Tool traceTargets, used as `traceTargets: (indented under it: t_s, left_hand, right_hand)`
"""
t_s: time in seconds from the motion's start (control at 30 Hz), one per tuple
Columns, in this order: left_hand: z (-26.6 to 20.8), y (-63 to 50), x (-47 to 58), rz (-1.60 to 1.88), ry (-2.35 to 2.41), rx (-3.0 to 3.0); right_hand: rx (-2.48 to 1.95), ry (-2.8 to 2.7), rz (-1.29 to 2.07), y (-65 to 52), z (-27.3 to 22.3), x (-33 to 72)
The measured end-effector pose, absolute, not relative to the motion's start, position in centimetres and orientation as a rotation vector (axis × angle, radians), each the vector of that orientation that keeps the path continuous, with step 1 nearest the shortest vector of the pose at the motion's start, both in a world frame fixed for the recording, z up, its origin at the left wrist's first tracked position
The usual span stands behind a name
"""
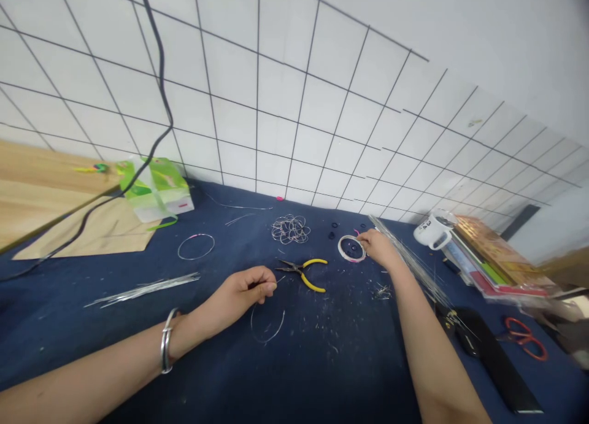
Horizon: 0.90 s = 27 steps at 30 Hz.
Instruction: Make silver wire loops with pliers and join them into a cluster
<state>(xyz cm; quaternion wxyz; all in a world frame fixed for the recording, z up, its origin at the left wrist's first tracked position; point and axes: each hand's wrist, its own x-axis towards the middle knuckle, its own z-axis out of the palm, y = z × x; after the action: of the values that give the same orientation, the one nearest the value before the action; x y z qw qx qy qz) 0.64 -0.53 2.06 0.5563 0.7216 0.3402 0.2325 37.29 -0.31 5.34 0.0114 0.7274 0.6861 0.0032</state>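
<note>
My left hand (pixel 255 286), with a silver bangle (pixel 166 341) on the wrist, has its thumb and fingers pinched on a thin metal wire (pixel 275 337). The wire's free part curves in a loop below the fingers. Just right of that hand lie needle-nose pliers (pixel 313 283) with yellow handles, jaws toward the hand. My right hand (pixel 377 247) is closed at the right rim of a white ring (pixel 341 250) that looks like a tape roll. Its fingertips are partly hidden. Behind the pliers is a tangle of wire loops (pixel 291 229); a single wire ring (pixel 178 252) lies left.
Straight wires (pixel 147 290) lie at left, and a longer bundle (pixel 409 261) runs beside my right arm. Wire clippings (pixel 381 292) dot the blue cloth (pixel 207 387). Rightward are a white mug (pixel 426 232), stacked books (pixel 501 264), and red-handled scissors (pixel 534 347). A black cable (pixel 161 74) hangs at left.
</note>
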Motion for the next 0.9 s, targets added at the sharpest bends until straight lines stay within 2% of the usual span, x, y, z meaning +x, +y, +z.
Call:
traceTargets:
  t_s: [0.53, 0.9]
  left_hand:
    - [1.9, -0.5, 0.7, 0.531, 0.794, 1.711]
    - [1.7, -0.4, 0.6, 0.529, 0.783, 1.708]
  right_hand:
    - [2.230, 2.055, 0.074, 0.0, 3.8, 35.7]
    - [2.203, 2.057, 0.076, -0.5, 5.5, 36.9]
